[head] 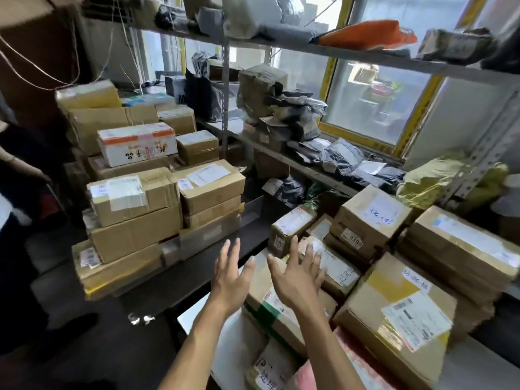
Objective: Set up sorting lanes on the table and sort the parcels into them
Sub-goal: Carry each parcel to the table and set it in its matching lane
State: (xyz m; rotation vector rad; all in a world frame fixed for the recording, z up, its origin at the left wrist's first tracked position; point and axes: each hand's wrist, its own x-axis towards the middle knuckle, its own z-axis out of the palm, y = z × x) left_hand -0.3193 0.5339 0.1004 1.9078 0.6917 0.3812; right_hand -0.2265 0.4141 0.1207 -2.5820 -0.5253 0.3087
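My left hand and my right hand are raised side by side with fingers spread, holding nothing. They hover over a heap of brown cardboard parcels on the right. Just beneath my right hand lies a flat box with green tape, and beyond it a labelled parcel. A big box with a white label and yellow tape sits to the right. On the left, a tall stack of cardboard parcels stands on a dark table.
Metal shelving at the back carries grey and black mailer bags and small boxes. An orange mailer lies on the top shelf. A gold bag rests at the right. A person in dark clothes stands at the left edge.
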